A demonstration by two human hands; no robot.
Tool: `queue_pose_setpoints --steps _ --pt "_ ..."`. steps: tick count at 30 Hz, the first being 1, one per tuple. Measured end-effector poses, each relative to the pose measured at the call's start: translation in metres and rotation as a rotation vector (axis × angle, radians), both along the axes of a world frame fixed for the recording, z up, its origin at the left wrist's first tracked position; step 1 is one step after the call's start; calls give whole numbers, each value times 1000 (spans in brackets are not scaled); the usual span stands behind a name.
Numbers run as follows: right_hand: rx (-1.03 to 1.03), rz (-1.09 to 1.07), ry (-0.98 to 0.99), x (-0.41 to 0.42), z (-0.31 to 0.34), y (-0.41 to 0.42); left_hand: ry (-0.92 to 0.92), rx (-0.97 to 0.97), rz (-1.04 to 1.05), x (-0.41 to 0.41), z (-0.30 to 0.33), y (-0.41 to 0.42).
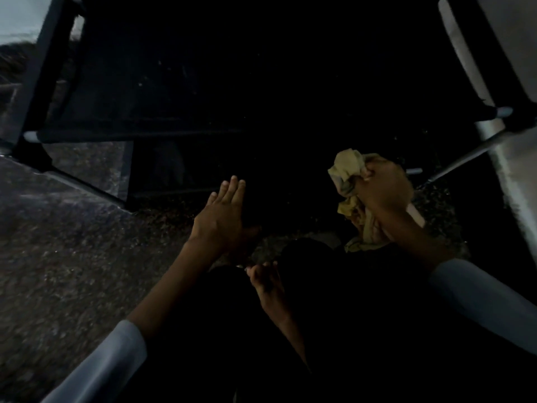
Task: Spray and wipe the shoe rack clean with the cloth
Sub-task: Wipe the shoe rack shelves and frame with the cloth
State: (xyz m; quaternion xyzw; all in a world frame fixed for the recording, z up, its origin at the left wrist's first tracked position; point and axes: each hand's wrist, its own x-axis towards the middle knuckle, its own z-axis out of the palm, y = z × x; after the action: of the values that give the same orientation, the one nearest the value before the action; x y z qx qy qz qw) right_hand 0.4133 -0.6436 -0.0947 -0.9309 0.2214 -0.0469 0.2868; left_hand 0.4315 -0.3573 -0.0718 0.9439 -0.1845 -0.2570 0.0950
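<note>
The right hand point(383, 196) at three o'clock is fisted round the bunched cloth point(348, 173), while the left hand point(222, 212) hovers flat and empty, fingers spread. The rack point(139, 112) spans twelve o'clock in deep shadow, so patches could easily be missed; no spray bottle shows.

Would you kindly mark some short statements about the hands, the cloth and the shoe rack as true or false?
1. The right hand grips the yellowish cloth. True.
2. The left hand holds a spray bottle. False: it is empty, its fingers flat and extended.
3. The shoe rack has dark shelves on a pale tubular frame. True.
4. The cloth lies spread flat on the top shelf. False: it is bunched in the right hand.
5. The person wears long pale sleeves. True.
</note>
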Motion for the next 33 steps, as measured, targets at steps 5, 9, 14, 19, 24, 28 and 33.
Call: queue_pose_setpoints --steps 5,9,14,19,24,28,33 --pt "-41 27 -8 4 2 15 83 -153 67 7 1 3" --pt "-190 386 19 21 7 76 78 -103 64 8 1 0" --pt "-280 479 66 45 -1 154 72 -69 37 10 0 1" --pt "-121 226 45 21 0 92 3 155 -5 2 4 -12" --pt "-18 48 17 0 0 9 50 121 38 1 10 -12" --pt "-21 -56 16 -7 2 -24 55 102 137 -1 6 -22" --pt "-222 -40 40 -8 4 -6 -33 -21 177 -1 3 -48"
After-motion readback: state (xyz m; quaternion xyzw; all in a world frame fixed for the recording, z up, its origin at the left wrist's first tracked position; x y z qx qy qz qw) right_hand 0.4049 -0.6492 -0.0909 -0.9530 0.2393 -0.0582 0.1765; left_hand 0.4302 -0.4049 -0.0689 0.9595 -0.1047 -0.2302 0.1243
